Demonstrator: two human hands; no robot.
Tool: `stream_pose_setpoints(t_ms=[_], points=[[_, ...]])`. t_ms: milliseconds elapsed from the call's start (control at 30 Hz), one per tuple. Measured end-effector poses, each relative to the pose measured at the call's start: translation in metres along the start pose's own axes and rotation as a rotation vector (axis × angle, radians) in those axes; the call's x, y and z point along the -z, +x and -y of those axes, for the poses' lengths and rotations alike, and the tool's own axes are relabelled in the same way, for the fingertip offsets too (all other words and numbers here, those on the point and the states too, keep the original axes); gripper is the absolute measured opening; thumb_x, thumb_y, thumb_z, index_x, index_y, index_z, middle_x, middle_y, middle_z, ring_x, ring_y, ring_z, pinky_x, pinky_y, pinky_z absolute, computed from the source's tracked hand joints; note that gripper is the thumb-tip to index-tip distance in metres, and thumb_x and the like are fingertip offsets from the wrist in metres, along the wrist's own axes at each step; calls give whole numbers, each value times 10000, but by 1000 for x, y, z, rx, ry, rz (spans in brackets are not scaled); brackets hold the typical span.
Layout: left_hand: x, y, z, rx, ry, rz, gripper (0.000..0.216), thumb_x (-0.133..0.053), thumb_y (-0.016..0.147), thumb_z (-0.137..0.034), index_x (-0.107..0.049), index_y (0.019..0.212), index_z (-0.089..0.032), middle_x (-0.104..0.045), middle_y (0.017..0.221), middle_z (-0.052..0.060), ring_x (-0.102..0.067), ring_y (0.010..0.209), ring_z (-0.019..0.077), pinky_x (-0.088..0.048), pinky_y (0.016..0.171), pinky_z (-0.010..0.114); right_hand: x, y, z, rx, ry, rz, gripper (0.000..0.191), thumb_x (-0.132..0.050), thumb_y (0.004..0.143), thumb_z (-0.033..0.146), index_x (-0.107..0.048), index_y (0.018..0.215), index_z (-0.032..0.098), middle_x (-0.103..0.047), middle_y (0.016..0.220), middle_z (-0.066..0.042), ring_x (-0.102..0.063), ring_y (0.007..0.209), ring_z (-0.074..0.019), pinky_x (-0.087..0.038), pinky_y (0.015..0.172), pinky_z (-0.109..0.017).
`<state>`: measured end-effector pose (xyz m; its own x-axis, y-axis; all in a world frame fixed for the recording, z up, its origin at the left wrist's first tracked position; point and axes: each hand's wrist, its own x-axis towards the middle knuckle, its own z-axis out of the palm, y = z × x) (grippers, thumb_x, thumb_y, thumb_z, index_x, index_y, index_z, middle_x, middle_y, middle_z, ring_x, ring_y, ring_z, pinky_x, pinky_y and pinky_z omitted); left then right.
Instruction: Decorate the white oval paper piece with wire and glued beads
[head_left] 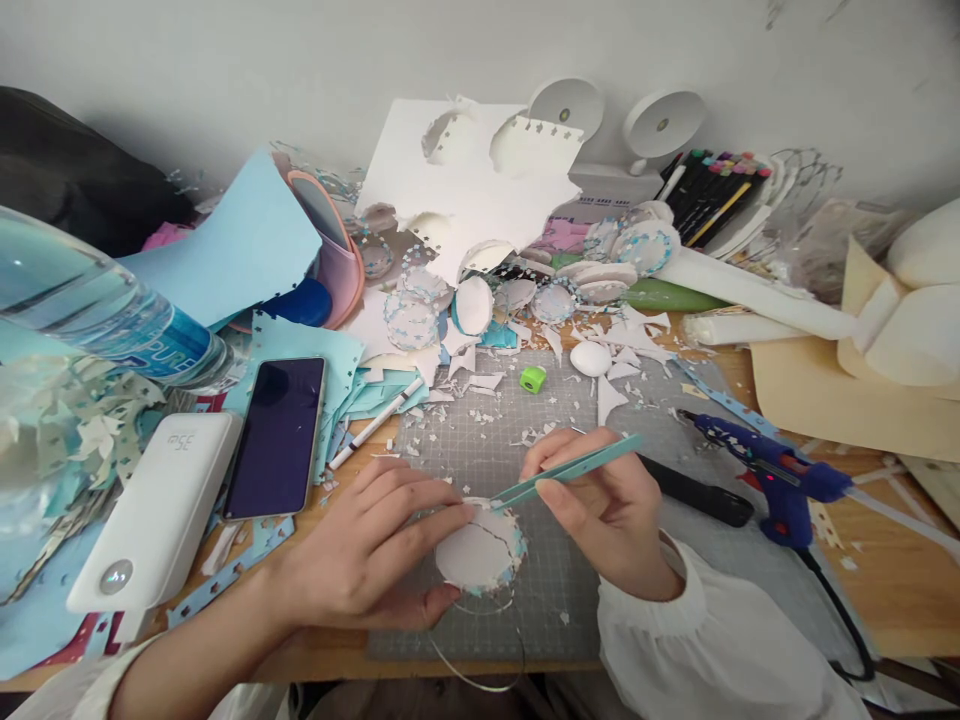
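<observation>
My left hand (375,545) curls around a white paper disc (476,555) edged with small blue pieces, pinning it against the grey cutting mat (487,440). My right hand (604,500) pinches a pair of teal tweezers (570,470). Their tips touch the upper rim of the disc, close to my left fingertips. A thin white paper strip (480,680) loops off the mat's near edge below the disc.
A dark phone (277,435), a white power bank (157,510) and a water bottle (97,310) lie left. A blue glue gun (772,475) and black tool (697,492) lie right. Paper scraps, a green sharpener (532,379), decorated discs, markers (716,185) and cut card crowd the back.
</observation>
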<state>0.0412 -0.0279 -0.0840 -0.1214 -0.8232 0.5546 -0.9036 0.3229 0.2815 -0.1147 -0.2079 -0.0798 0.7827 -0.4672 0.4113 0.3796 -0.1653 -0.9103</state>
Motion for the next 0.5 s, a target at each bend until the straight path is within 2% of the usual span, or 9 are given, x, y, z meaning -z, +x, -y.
stream_pose_setpoints(t_ms=[200, 500], points=[[-1, 0, 0, -14, 5, -14, 520, -710, 775, -322, -581, 1210, -69, -690, 1006, 148, -648, 889, 252, -533, 749, 401, 1, -1, 0, -4, 15, 43, 207, -585, 852, 35, -613, 953, 213, -647, 859, -26, -643, 779, -148, -524, 656, -285], [-1, -1, 2, -33, -25, 3, 529, -700, 790, -319, -558, 1234, -69, -677, 1024, 155, -635, 917, 255, -539, 767, 405, -1, -2, -1, 23, -8, 30, 239, -576, 848, 20, -614, 978, 218, -642, 860, -21, -639, 783, -147, -514, 648, -285]])
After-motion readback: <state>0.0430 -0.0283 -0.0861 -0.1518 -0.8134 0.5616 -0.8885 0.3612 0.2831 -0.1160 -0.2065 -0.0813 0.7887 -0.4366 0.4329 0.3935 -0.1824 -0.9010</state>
